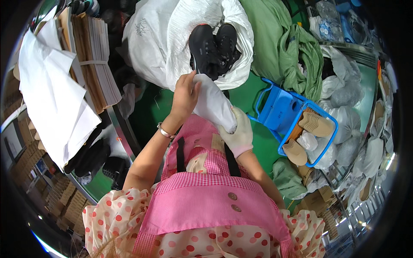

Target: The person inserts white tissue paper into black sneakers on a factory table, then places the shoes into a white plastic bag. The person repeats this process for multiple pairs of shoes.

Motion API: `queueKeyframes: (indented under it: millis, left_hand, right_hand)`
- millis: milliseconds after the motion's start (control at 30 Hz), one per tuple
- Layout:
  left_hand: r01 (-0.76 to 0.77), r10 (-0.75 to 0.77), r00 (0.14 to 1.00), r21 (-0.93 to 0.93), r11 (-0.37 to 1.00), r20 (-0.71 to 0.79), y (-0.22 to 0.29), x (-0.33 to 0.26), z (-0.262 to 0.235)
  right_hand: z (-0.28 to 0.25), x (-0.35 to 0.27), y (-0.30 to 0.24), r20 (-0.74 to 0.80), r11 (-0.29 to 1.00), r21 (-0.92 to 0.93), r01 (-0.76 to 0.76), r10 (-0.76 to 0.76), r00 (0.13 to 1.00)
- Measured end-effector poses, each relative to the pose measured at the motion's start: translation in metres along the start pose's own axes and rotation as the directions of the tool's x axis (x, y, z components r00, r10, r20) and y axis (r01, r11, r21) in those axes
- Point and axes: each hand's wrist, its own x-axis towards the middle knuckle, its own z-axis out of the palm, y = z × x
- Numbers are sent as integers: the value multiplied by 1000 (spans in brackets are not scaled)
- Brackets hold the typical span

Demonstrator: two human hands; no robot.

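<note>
A long, shoe-shaped bundle in white wrapping (211,99) is held over my lap, tilted from far left to near right. What the wrapping covers is hidden, though a greyish patch shows at its near end. My bare left hand (186,95), with a bracelet at the wrist, grips the far end. My right hand (239,132), in a white glove, is wrapped round the near end, thumb on top. Just beyond the bundle, black sneakers (204,48) lie in the mouth of a white woven sack (176,32).
A blue plastic chair (277,112) at the right holds beige sole-shaped inserts (317,124) and a crumpled white wad. Green sacking (271,38) lies behind it. White paper sheets (56,94) and a strapped cardboard stack (92,60) stand left. Plastic bags (347,124) crowd the far right.
</note>
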Motion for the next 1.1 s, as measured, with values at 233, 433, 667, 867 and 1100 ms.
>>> queueKeyframes:
  millis: [233,433,667,867,1100]
  left_hand:
    - [277,-282,957,78,958,65,-79,9,46]
    - [507,-496,858,-64,860,130,-76,24,63]
    - [43,-47,999,559,828,-8,-106,91,126]
    - [-194,186,978,707,681,89,-138,141,146]
    - [214,-215,977,-87,973,1,-58,122,47]
  right_hand:
    - [0,-7,2,119,998,-55,2,5,993]
    - [-4,-24,31,311,860,206,-466,394,865]
    - [2,-74,101,320,554,435,-710,642,696]
    - [2,-96,128,402,422,475,-772,676,617]
    - [-72,-79,134,563,335,579,-743,496,662]
